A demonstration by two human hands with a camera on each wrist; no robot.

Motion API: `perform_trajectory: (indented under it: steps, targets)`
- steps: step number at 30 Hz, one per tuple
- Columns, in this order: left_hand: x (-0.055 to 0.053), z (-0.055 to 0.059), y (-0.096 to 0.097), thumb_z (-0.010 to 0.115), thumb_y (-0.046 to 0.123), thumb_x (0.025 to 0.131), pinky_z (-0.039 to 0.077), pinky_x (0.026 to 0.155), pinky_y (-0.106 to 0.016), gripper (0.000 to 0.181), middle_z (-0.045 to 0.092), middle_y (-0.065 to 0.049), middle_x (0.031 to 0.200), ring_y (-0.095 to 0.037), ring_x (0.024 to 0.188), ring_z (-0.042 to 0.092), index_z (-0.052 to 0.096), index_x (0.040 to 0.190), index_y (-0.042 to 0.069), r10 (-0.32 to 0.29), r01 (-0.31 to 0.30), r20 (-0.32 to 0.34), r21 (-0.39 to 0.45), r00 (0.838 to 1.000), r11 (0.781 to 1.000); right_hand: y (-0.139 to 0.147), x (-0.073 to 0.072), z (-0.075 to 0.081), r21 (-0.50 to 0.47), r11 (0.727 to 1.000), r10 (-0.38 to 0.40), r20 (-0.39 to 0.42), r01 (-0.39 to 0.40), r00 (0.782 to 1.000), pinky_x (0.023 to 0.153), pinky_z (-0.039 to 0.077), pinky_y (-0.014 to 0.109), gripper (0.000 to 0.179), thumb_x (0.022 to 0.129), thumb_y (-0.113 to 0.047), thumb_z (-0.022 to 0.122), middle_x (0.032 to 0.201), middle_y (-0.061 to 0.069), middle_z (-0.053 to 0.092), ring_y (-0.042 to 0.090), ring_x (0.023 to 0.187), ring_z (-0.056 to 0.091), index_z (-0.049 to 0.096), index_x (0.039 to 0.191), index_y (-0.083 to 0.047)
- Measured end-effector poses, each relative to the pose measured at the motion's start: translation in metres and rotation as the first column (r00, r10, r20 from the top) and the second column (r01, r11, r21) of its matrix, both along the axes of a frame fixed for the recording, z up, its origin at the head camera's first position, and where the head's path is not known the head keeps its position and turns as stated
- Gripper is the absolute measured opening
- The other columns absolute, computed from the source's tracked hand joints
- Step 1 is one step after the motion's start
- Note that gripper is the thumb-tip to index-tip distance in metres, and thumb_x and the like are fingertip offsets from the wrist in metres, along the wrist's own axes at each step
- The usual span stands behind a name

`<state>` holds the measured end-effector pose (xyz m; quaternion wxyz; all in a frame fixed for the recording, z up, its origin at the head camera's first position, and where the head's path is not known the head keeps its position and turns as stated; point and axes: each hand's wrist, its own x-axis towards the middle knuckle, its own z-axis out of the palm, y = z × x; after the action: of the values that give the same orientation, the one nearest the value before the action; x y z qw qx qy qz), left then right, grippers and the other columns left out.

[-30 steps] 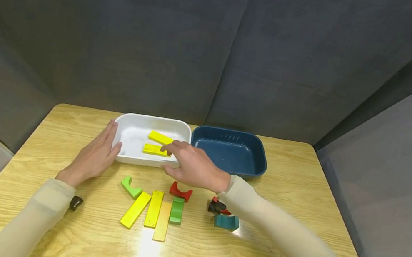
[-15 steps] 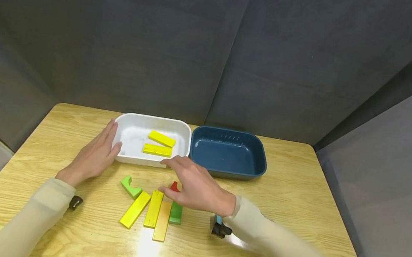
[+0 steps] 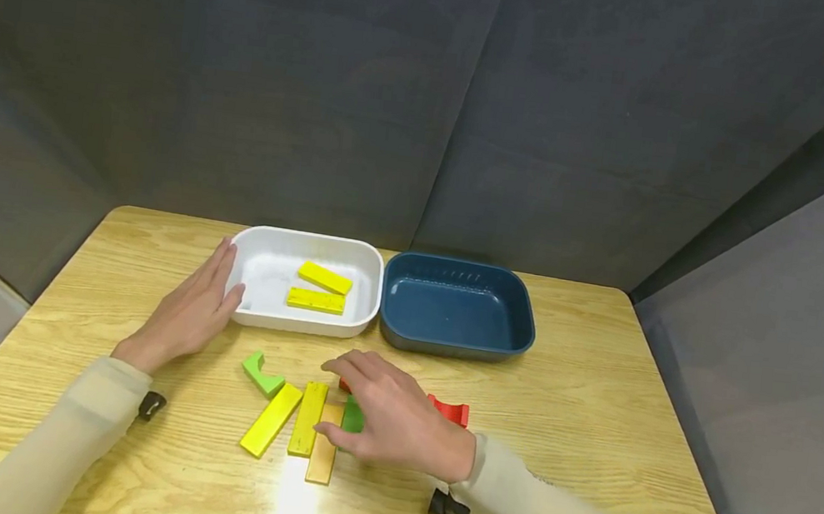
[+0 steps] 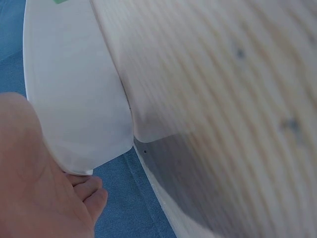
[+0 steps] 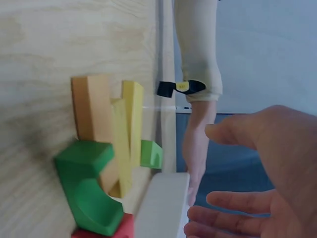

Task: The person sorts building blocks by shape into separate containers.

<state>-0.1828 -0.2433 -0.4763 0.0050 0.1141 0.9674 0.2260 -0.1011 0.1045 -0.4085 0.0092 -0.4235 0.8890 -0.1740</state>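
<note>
My left hand [image 3: 188, 309] rests along the left end of the white tray [image 3: 292, 324], its fingers straight against the wall. Two yellow plank blocks [image 3: 324, 277] lie inside that tray. Above the loose blocks, my right hand [image 3: 398, 419] hovers with fingers apart and nothing between them. It overlaps a green arch block [image 3: 353, 415], a red one behind it and part of an orange plank block [image 3: 320, 461]. In the right wrist view, the green arch block [image 5: 91, 188] stands beside the planks, away from the fingers.
Two more yellow plank blocks [image 3: 271, 421] and a light green arch block [image 3: 262, 375] lie left of the right hand. A red arch block [image 3: 448, 411] shows behind the right wrist. The dark blue tray [image 3: 455, 349] adjoins the white one; dark cloth stands behind the table.
My right hand has drawn back from over the white tray, leaving both yellow plank blocks inside, and come nearer over the loose blocks. The left hand has stayed put.
</note>
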Motion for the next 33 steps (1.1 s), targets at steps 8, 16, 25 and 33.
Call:
perform_trajectory:
  steps: [8,16,25,33]
  targets:
    - [0.000,0.000,0.000,0.026,0.045,0.116,0.018,0.129,-0.064,0.076,-0.016,-0.011,0.179,-0.045,0.164,0.007,-0.005,0.170,0.002,-0.001,0.001,0.001,0.002,1.000,1.000,0.000,0.014,-0.016,0.082,0.997,-0.004,0.019,0.002,1.000,0.108,0.054,0.033,0.065,0.097,-0.051,0.077,0.136,0.002,0.066,0.017,0.122,0.062,0.063,0.144,-0.009]
    - [0.000,0.001,0.001,0.026,0.044,0.116,0.018,0.130,-0.064,0.076,-0.015,-0.012,0.179,-0.046,0.164,0.007,-0.004,0.170,0.001,-0.002,0.002,-0.010,0.004,1.000,1.000,-0.002,0.025,-0.034,0.166,0.986,-0.013,-0.009,0.014,1.000,0.113,0.051,0.038,0.068,0.095,-0.054,0.076,0.140,0.005,0.065,0.022,0.128,0.061,0.063,0.143,-0.008]
    - [0.001,0.002,0.001,0.026,0.044,0.116,0.017,0.130,-0.064,0.076,-0.015,-0.013,0.179,-0.046,0.164,0.007,-0.004,0.170,0.000,-0.005,0.005,-0.006,0.009,1.000,1.000,-0.004,0.031,-0.045,0.196,0.980,-0.011,-0.076,0.026,0.997,0.119,0.046,0.039,0.076,0.093,-0.061,0.075,0.143,0.008,0.061,0.024,0.134,0.056,0.061,0.143,-0.005]
    - [0.002,0.001,0.001,0.026,0.044,0.116,0.017,0.130,-0.063,0.076,-0.015,-0.012,0.179,-0.046,0.164,0.008,-0.004,0.170,0.000,-0.006,0.006,-0.012,0.013,1.000,1.000,-0.005,0.029,-0.047,0.232,0.972,0.009,-0.141,0.024,0.990,0.125,0.038,0.040,0.079,0.089,-0.066,0.077,0.138,0.005,0.063,0.024,0.133,0.055,0.063,0.140,-0.007]
